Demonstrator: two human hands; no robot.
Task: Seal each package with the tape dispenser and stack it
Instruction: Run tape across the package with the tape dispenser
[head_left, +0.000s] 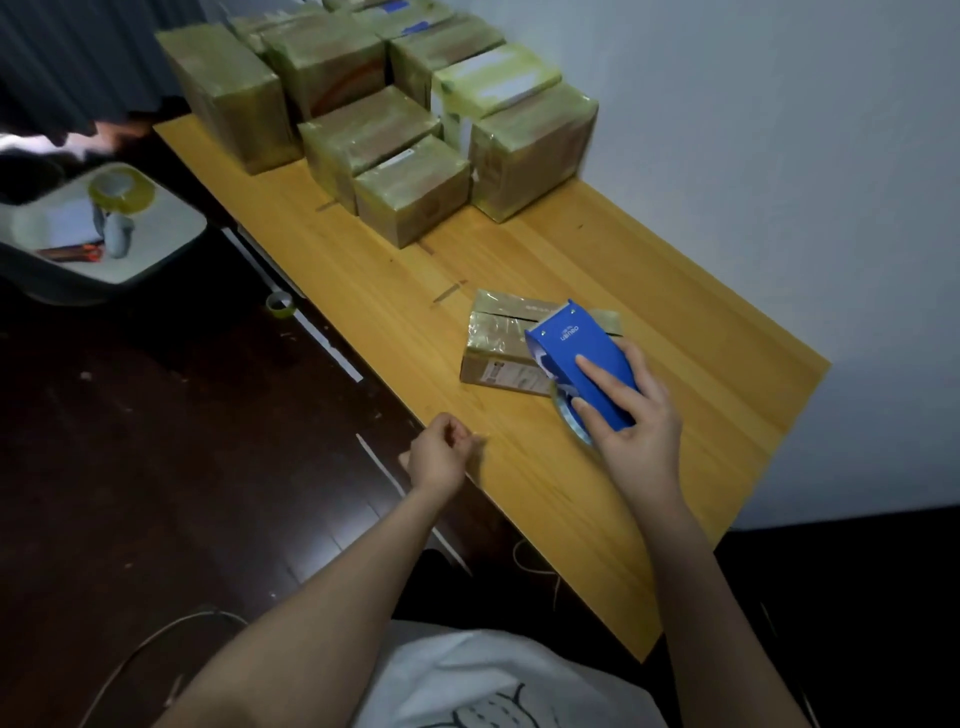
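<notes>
A small flat package (501, 340) wrapped in yellowish tape lies on the wooden table (675, 364). My right hand (631, 415) grips the blue tape dispenser (576, 364), whose front end rests over the package's right side. A tape roll shows under the dispenser by my fingers. My left hand (441, 454) hovers at the table's near left edge with fingers curled, holding nothing I can see. Several taped packages (384, 119) stand stacked at the table's far end.
A white wall borders the table on the right. Left of the table is a dark floor with a small tape roll (280, 304) and a white stool (104, 228) carrying another tape roll and small items. A cable lies on the floor near me.
</notes>
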